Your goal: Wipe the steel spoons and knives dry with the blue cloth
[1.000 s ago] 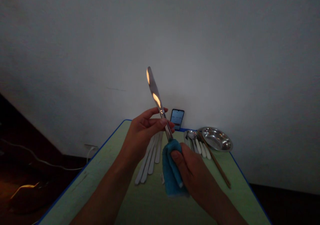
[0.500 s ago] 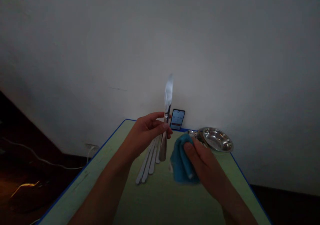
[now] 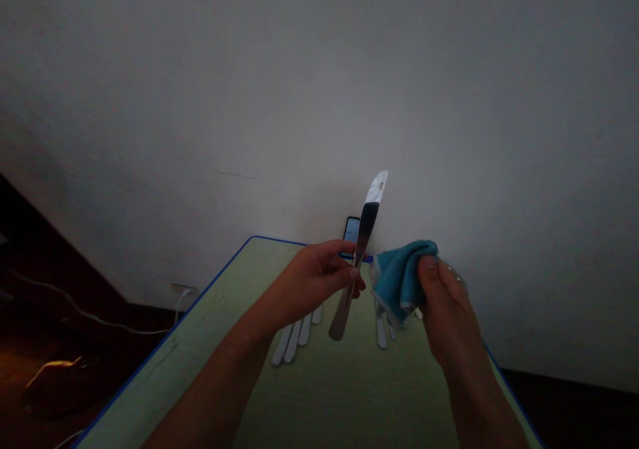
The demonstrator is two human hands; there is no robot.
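Between the thumb and fingers of my left hand [image 3: 319, 279] is a table knife [image 3: 368, 223], pinched near the top of its handle. Its blade points up and leans to the right, above the table. My right hand [image 3: 446, 302] grips a folded blue cloth [image 3: 404, 279], which hangs just right of the knife and apart from it. Several knife handles [image 3: 295, 339] fan out on the table, partly behind my left hand. More cutlery handles [image 3: 381, 332] lie below the cloth, their upper parts hidden by it.
A phone [image 3: 351, 229] leans against the wall [image 3: 319, 103] behind the knife. The pale green table [image 3: 339, 396] has a blue edge. Most of the shiny metal bowl [image 3: 458, 277] is hidden behind my right hand. A white cable [image 3: 124, 332] runs along the left.
My left hand has moved right, and the knife tilts further right. My right hand and the cloth have shifted right and up, baring cutlery handles and covering most of the bowl.
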